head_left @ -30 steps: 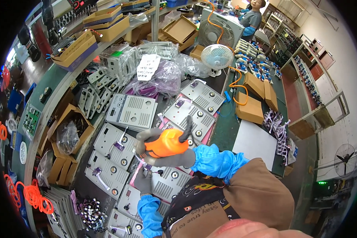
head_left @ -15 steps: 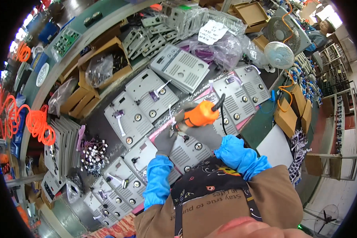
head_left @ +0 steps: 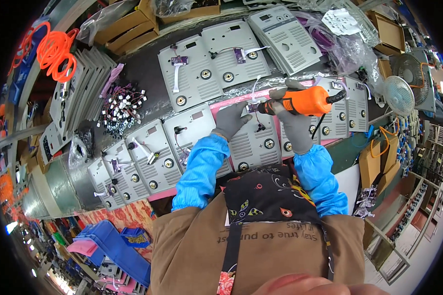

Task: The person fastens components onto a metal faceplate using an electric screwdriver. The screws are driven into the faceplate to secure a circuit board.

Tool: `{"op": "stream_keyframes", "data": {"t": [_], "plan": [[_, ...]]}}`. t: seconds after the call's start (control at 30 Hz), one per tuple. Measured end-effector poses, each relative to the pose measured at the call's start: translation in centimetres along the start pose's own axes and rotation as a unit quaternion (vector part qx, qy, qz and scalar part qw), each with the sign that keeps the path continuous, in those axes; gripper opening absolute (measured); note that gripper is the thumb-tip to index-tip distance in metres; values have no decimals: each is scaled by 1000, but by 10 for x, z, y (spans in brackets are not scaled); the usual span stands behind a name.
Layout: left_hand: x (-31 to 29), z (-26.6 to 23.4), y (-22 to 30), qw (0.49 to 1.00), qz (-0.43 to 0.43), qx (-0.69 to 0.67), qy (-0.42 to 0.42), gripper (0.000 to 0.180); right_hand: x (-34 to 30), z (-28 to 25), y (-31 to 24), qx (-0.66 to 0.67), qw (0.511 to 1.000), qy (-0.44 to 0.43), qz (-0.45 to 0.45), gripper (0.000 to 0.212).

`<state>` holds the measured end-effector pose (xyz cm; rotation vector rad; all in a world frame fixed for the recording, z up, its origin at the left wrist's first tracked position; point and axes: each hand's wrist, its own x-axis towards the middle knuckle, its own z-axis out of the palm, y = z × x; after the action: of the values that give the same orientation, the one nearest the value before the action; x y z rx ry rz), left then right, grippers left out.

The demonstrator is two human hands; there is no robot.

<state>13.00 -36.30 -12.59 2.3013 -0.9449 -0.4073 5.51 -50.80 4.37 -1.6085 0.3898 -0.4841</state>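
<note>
Across the cluttered bench [head_left: 145,71], grey panels [head_left: 155,147] lie in rows. Our right hand [head_left: 294,123] has its fingers clamped around the orange driver [head_left: 310,102], tip at the purple board [head_left: 251,107] on the nearest panel [head_left: 253,142]; our left hand [head_left: 231,121] holds its fingers slightly apart just beside it. Work here seems unfinished. Two panels behind already carry boards [head_left: 239,55], fastened or not we cannot tell; the stack [head_left: 286,40] shows none on top.

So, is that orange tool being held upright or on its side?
On its side: from above, the orange tool shows its length, dark nose toward the left hand, corded end away, gripped by the right hand.
</note>
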Motion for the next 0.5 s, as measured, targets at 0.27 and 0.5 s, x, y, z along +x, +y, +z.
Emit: {"op": "stream_keyframes", "data": {"t": [0.27,0.5], "plan": [[-4,2,0,1000,-6,-21,12,48,-4,8,7,20,1000,-17,8,51],[8,0,4,1000,-6,-15,-13,48,2,5,6,15,999,-22,34,51]]}}
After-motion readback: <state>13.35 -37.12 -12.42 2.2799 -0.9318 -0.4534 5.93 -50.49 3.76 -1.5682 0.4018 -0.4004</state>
